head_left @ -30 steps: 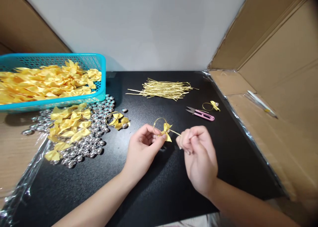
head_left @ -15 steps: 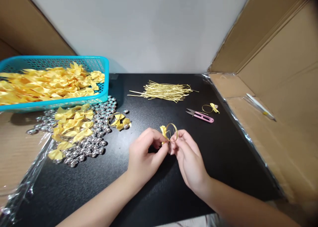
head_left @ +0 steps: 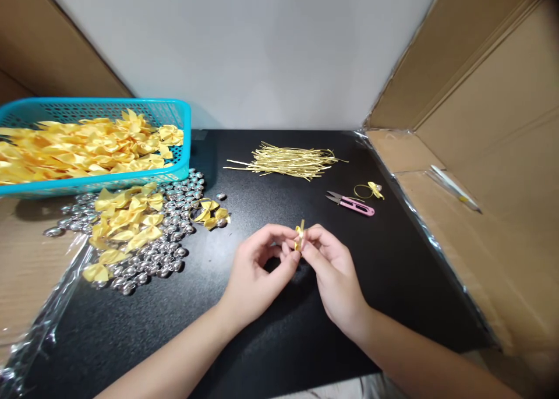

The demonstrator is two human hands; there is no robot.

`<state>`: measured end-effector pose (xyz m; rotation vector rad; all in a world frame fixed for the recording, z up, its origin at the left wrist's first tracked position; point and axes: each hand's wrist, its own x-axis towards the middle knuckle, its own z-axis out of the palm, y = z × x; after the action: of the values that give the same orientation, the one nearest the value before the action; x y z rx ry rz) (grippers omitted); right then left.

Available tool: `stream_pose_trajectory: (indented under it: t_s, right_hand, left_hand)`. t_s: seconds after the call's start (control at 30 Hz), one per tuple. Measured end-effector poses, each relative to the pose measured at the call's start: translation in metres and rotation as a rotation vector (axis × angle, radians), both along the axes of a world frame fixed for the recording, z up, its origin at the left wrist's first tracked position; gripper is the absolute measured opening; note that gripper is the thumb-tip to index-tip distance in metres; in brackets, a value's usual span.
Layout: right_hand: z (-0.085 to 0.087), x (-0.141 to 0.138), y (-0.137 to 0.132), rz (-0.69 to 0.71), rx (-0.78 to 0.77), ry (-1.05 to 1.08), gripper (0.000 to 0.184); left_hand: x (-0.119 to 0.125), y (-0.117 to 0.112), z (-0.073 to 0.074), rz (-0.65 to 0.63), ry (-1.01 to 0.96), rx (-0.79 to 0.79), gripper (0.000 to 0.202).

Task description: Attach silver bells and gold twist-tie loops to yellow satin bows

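Note:
My left hand (head_left: 257, 268) and my right hand (head_left: 334, 274) meet fingertip to fingertip over the black mat (head_left: 271, 329). Both pinch a small yellow ribbon bow with a gold wire loop (head_left: 299, 236), seen edge-on between the fingers. To the left lies a heap of silver beads (head_left: 168, 236) with loose yellow bows (head_left: 126, 221) on top, and a finished bow ring (head_left: 208, 210) beside it. A bundle of gold wire ties (head_left: 288, 159) lies at the back of the mat.
A turquoise basket (head_left: 131, 177) full of yellow bows stands at the back left. Pink thread snips (head_left: 353, 204) and another finished bow ring (head_left: 369, 190) lie right of centre. Cardboard walls (head_left: 489, 125) enclose the right side, with a pen (head_left: 454, 187) on the flap.
My right hand has come in from pulling the wire end to meet the left hand. The bow and loop have turned from face-on to edge-on between the fingers.

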<state>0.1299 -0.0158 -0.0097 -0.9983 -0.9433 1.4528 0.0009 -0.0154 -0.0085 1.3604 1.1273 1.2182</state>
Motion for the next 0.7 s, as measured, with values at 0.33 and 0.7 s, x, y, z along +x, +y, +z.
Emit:
stream_pose_trajectory:
  t_s: [0.33,0.7]
  right_hand:
    - [0.001,0.005,-0.003,0.155,0.184,-0.045,0.017]
    - [-0.011,0.014,0.014,-0.127,0.201,-0.128,0.020]
  left_hand:
    - [-0.004,0.004,0.000,0.112,-0.064,0.080,0.009]
    - [-0.014,0.011,-0.004,0.206,-0.212,0.313,0.013]
